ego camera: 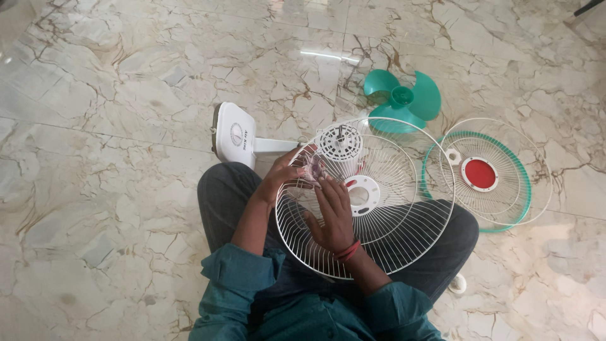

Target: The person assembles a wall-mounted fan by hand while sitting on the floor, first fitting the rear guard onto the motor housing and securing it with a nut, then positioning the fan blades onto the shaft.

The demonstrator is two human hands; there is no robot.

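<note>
A white wire fan guard [391,208] rests tilted across my lap. My left hand [287,173] grips its left rim and pinches a small purple cloth [313,167] against the wires. On the inner wires, just below the cloth, lies my right hand [331,218], fingers spread flat, with a red band at the wrist. The guard's centre ring [363,194] sits just right of my fingers. Behind the guard, the white fan motor head [339,142] lies on its side, its pole leading to the white base [235,134].
A teal three-blade fan propeller [404,100] lies on the marble floor beyond the guard. A second wire guard with a teal rim and red centre disc [480,173] lies flat at right. My crossed legs in dark trousers [221,196] fill the space below.
</note>
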